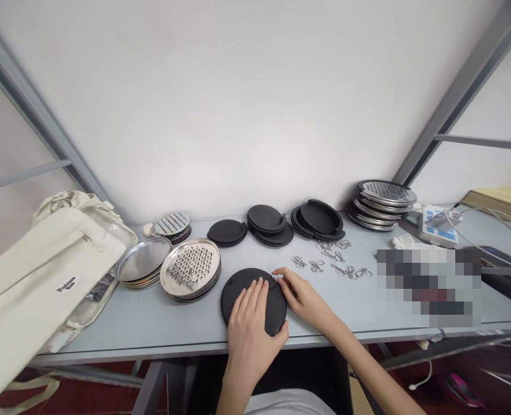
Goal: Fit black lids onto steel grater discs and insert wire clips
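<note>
A: Where's the matte black round disc [277, 308]?

B: Lying flat on the pale grey tabletop [173, 340], near its front edge.

A: How would it handle?

B: It looks light and fairly stiff, probably moulded rubber or plastic (the matte face shouldn't be too slippery). I'd take it by the rim or pin it flat from above.

A: And the hands?

B: The left hand [249, 334] is open, fingers spread, pressing on the disc's face. The right hand [302, 300] reaches in from the disc's right and pinches a small bright metal piece [275, 278] at its far rim (too small to make out).

A: What's around the disc?

B: To its left, a stack of perforated steel grater plates [190, 268]. Beyond it, stacked black discs [268, 222]. Beyond it to the right, a scatter of bent silver wire clips [333, 262].
</note>
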